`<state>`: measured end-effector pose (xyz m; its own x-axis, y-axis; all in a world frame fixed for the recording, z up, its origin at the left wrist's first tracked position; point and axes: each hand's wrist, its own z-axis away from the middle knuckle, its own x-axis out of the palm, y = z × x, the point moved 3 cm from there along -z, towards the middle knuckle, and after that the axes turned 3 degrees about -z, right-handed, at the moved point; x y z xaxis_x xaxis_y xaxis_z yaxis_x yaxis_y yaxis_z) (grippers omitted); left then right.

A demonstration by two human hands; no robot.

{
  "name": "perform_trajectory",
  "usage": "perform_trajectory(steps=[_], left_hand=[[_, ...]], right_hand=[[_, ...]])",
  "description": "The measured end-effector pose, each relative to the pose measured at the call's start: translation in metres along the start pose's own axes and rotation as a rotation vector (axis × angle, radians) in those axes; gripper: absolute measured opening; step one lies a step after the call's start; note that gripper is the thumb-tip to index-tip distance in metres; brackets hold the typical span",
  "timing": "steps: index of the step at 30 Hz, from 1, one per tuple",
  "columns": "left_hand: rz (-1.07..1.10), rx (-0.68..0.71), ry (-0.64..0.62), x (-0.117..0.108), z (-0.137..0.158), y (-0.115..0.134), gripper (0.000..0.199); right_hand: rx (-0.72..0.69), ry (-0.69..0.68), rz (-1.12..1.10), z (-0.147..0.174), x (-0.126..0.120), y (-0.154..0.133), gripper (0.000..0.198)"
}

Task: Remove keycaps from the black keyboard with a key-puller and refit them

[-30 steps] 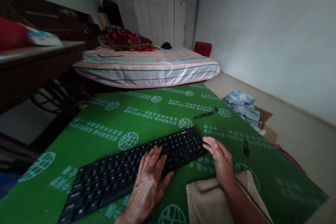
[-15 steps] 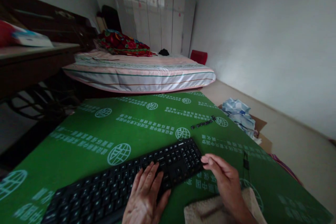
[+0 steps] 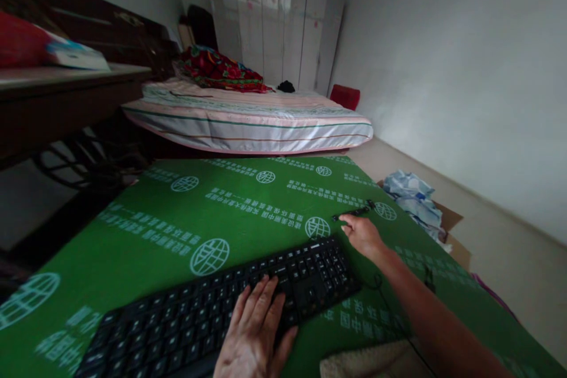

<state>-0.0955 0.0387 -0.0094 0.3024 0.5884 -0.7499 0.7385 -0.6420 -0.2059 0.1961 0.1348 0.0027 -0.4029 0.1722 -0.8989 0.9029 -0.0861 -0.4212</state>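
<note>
My left hand (image 3: 254,328) lies flat on the black keyboard (image 3: 177,325), fingers slightly spread, while my right hand (image 3: 362,235), partly curled, is at a row of small black pieces (image 3: 357,211) on the green worktop (image 3: 248,221) beyond; from afar I cannot tell whether it grips one

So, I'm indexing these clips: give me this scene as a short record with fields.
surface: green printed board
left hand: laid flat on a black keyboard
right hand: at the row of small black pieces beyond the keyboard; grip unclear
near edge: beige cloth, partly out of frame
background: bed with striped cover
</note>
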Motion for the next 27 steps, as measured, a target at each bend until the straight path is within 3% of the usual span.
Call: perform_trajectory(steps=[14,27], left_hand=[[0.063,-0.026,-0.032,-0.007,-0.004,0.003,0.034],[0.236,-0.187,-0.123,-0.010,-0.006,0.010,0.032]], right_hand=[[-0.011,-0.205,0.259,-0.043,0.012,-0.007,0.039],[-0.041,-0.268,0.348,-0.047,0.011,-0.004,0.013]])
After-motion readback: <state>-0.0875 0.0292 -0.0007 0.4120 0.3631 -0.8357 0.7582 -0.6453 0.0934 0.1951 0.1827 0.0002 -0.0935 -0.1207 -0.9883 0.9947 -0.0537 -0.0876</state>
